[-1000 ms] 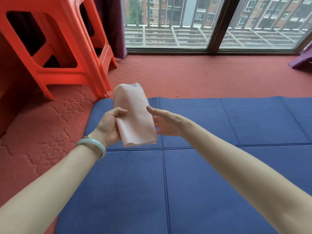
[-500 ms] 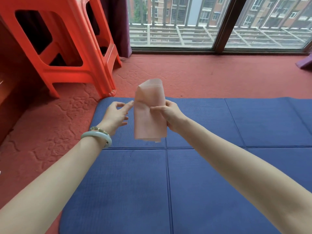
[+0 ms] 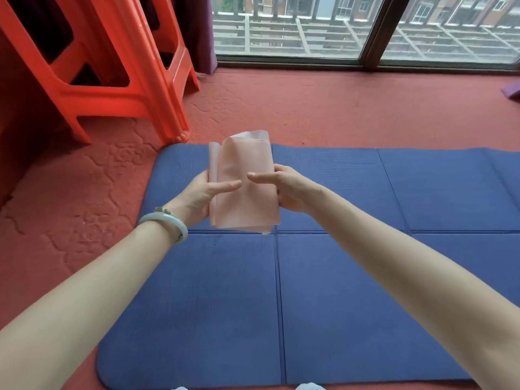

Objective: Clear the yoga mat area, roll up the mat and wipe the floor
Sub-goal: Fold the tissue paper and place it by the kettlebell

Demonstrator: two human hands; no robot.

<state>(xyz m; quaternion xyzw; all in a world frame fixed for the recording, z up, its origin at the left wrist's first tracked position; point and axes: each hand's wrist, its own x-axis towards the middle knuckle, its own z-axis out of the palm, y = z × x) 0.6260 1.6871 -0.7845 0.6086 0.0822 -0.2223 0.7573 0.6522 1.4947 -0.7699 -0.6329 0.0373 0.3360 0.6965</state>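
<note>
Red plastic stools (image 3: 112,66), purple curtain (image 3: 201,32)

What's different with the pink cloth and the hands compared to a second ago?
The left hand held the folded pink cloth alone, passed it to the right hand, and now grips it again, thumb across the front. The right hand, open beside it at first, now holds its right edge, so both hands have it. The cloth stays folded above the blue mat, which lies flat. The red stools have not moved.
</note>
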